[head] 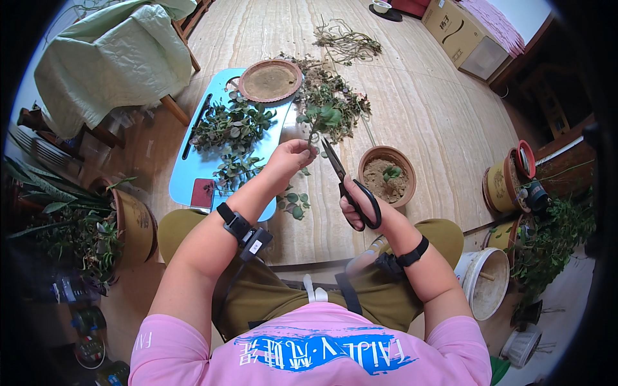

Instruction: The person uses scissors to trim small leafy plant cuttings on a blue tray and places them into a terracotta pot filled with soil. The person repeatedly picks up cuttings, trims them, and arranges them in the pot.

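My left hand [295,158] pinches the stem of a green leafy cutting [322,117], whose leaves point away from me. Black-handled scissors [338,166] are in my right hand [359,205], blades parted a little and pointing up beside the cutting. Right of them stands a terracotta-coloured pot [409,170] of sandy soil holding a small green plant [391,172]. Leafy cuttings [236,123] are heaped on a light-blue folding tray table [186,178] at the left. More trimmed foliage [340,99] lies on the floor beyond my hands, and a few loose leaves [295,205] lie nearer me.
A round plant saucer [270,82] rests on the tray table's far end. Bare stems [347,41] lie farther off. Potted plants [133,222] stand at the left, others [504,181] at the right, near a white bucket [487,284]. A cardboard box [449,34] and a cloth-covered chair [116,62] stand farther back.
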Demonstrator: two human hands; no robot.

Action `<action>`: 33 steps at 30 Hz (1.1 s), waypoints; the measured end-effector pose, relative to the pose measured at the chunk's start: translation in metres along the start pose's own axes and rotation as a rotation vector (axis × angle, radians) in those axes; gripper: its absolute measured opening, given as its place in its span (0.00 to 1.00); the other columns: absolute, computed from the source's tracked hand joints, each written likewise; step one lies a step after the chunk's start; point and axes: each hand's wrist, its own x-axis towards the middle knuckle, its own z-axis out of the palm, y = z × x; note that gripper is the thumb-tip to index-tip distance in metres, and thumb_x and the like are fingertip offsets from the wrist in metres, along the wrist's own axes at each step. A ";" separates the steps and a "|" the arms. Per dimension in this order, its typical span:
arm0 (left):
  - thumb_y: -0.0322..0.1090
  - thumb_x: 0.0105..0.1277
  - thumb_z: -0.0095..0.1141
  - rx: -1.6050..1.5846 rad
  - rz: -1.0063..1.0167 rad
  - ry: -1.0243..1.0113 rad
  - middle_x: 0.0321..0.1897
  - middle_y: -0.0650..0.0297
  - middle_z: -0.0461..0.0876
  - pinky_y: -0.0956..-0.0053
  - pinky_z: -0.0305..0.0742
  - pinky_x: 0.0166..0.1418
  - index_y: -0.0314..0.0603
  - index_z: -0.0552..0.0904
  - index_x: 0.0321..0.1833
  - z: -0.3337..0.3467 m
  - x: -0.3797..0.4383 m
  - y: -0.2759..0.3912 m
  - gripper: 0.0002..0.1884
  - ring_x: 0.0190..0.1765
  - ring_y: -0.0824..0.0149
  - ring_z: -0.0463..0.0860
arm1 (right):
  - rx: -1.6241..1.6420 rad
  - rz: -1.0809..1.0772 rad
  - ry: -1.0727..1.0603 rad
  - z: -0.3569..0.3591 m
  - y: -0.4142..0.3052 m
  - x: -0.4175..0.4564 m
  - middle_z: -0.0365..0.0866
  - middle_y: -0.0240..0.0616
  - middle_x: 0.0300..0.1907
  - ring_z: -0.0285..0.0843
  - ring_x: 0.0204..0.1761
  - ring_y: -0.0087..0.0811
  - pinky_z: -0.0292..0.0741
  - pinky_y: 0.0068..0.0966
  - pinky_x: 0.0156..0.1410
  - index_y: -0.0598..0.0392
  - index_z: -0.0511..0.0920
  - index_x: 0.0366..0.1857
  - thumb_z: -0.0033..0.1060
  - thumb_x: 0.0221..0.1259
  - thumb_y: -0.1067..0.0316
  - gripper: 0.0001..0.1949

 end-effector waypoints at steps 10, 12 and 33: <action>0.25 0.77 0.53 0.061 0.000 -0.049 0.50 0.63 0.85 0.71 0.77 0.68 0.36 0.80 0.53 0.003 -0.002 -0.003 0.07 0.56 0.68 0.84 | 0.035 0.032 0.057 0.003 -0.005 0.002 0.54 0.23 0.13 0.54 0.12 0.20 0.57 0.21 0.18 0.42 0.57 0.17 0.35 0.68 0.18 0.36; 0.25 0.77 0.53 0.095 -0.005 -0.065 0.50 0.63 0.85 0.71 0.77 0.68 0.36 0.80 0.53 0.003 -0.002 -0.002 0.07 0.56 0.68 0.84 | 0.033 0.031 0.059 0.003 -0.005 0.002 0.54 0.23 0.13 0.54 0.12 0.20 0.57 0.21 0.18 0.42 0.58 0.18 0.36 0.68 0.18 0.36; 0.22 0.74 0.55 0.332 0.008 -0.042 0.43 0.64 0.86 0.77 0.79 0.55 0.33 0.83 0.48 0.003 -0.002 -0.006 0.05 0.47 0.73 0.83 | 0.003 0.074 0.056 -0.003 0.003 0.010 0.55 0.22 0.13 0.54 0.11 0.18 0.60 0.20 0.16 0.40 0.57 0.14 0.41 0.66 0.18 0.36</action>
